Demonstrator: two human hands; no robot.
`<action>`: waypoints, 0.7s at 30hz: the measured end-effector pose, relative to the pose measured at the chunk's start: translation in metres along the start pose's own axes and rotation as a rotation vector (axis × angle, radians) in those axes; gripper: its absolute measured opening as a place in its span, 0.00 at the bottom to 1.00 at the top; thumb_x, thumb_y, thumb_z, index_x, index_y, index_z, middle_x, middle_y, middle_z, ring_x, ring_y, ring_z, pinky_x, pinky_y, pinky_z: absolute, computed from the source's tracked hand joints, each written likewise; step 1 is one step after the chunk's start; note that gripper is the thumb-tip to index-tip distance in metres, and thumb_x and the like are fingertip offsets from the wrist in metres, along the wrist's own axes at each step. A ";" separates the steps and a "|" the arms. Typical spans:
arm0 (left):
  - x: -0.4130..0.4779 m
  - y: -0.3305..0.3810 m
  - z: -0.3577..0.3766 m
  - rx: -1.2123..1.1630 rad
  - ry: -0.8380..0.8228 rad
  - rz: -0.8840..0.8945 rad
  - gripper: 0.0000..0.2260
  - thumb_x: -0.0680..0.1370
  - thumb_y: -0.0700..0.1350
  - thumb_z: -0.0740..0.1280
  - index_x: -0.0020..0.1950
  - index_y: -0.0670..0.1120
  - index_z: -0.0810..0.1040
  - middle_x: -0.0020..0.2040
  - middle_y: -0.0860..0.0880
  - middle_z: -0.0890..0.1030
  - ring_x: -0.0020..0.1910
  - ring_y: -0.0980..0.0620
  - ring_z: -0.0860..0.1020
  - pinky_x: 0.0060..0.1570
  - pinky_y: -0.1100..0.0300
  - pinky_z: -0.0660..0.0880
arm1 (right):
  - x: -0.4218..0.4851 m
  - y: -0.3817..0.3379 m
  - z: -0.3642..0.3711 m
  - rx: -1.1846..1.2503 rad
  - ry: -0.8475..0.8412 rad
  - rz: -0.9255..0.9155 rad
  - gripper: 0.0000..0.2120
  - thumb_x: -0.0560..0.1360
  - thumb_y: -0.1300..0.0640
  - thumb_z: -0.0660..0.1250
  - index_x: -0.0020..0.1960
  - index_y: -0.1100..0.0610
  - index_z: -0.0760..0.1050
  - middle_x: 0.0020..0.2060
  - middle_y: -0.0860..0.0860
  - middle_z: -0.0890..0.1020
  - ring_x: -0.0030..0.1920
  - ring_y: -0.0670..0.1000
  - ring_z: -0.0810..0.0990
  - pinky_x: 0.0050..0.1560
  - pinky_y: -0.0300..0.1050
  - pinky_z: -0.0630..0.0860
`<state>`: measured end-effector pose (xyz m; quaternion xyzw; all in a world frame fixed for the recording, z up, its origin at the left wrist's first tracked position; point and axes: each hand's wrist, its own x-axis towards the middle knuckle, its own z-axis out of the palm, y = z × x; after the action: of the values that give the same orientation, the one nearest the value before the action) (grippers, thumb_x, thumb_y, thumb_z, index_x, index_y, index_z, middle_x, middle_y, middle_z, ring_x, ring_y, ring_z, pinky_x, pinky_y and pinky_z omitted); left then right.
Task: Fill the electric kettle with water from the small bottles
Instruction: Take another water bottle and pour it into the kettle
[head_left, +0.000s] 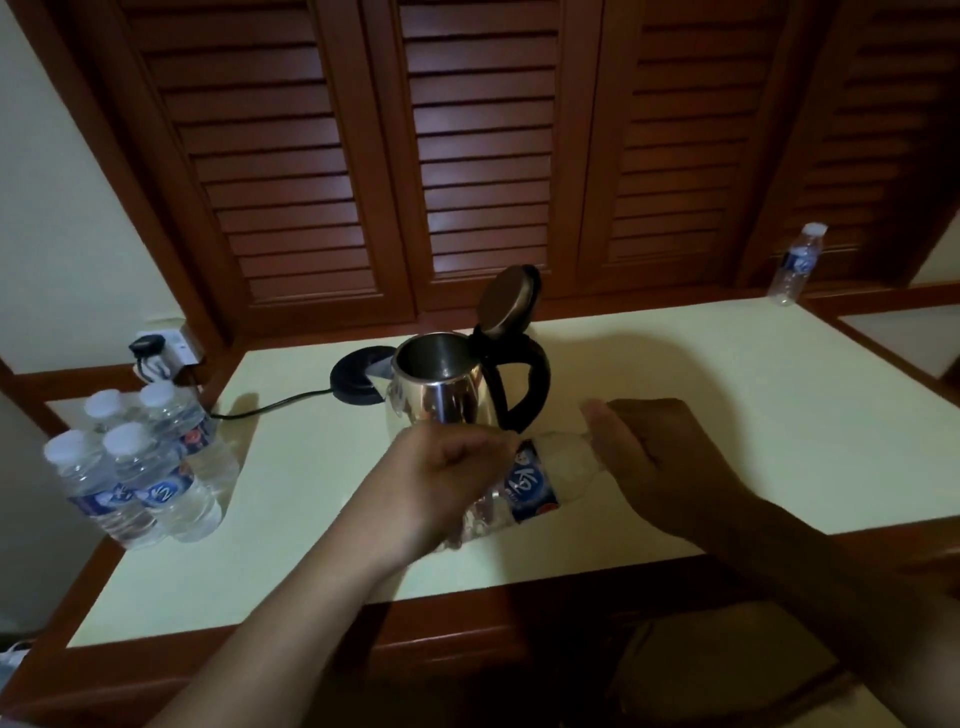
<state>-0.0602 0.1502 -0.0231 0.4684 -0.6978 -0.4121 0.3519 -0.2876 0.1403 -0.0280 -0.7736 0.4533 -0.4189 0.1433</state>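
The steel electric kettle (441, 400) stands on the pale table (727, 395) with its lid (509, 299) flipped up and its mouth open. It sits off its black base (358, 374), which lies just behind it to the left. In front of the kettle, a small water bottle (530, 486) with a blue label is held tilted, almost lying flat. My left hand (441, 478) grips its lower left end. My right hand (660, 467) wraps around its upper right end, hiding that end. I cannot see the cap.
Several capped small bottles (140, 467) stand grouped at the table's left edge. One more bottle (795, 265) stands at the far right corner. The base's cord (270, 408) runs left to a wall socket (156, 353). Louvred wooden doors rise behind the table.
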 end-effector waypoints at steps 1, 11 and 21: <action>0.005 0.002 0.006 0.176 0.078 0.117 0.16 0.84 0.53 0.66 0.48 0.42 0.85 0.41 0.38 0.84 0.41 0.39 0.83 0.36 0.46 0.76 | 0.001 0.001 -0.003 0.063 -0.006 0.160 0.26 0.84 0.47 0.56 0.28 0.56 0.65 0.22 0.48 0.65 0.23 0.46 0.64 0.30 0.44 0.62; 0.081 0.009 0.103 0.271 0.182 0.385 0.22 0.83 0.60 0.59 0.72 0.53 0.78 0.56 0.53 0.85 0.50 0.59 0.81 0.46 0.60 0.80 | 0.016 0.048 -0.079 -0.145 0.185 0.563 0.31 0.76 0.32 0.59 0.33 0.57 0.78 0.26 0.52 0.78 0.27 0.46 0.76 0.35 0.39 0.69; 0.221 0.040 0.225 -0.063 -0.175 0.185 0.18 0.81 0.50 0.72 0.60 0.74 0.74 0.58 0.67 0.83 0.58 0.65 0.81 0.55 0.66 0.79 | 0.036 0.182 -0.180 -0.052 0.317 0.492 0.19 0.76 0.32 0.59 0.45 0.46 0.79 0.36 0.43 0.81 0.38 0.42 0.80 0.40 0.36 0.75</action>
<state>-0.3415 0.0055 -0.0566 0.3532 -0.7527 -0.4388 0.3408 -0.5246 0.0390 -0.0095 -0.5687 0.6547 -0.4754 0.1481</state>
